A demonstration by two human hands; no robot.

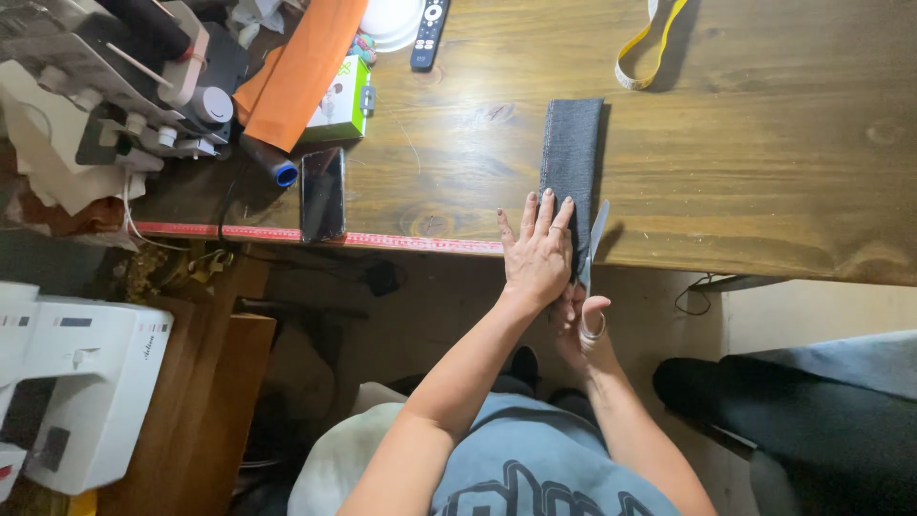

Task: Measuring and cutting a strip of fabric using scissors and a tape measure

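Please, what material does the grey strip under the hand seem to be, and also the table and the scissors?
The grey strip looks like woven cloth, perhaps denim or felt: matte, fine speckled texture, soft folded edge. The table appears to be solid wood with a brown semi-gloss stain; grain lines and knots show. The scissors blade looks like bare metal, pale and smooth; their handles are hidden in the right hand.

Even, warm light falls on the wooden table (764, 143), picking out the grain sharply. The grey fabric strip (570, 153) throws a narrow shadow to its right, and so does the yellow tape (650, 48) far off. Below the near edge it goes dim and murky. Left-side objects bend slightly with wide-lens distortion.
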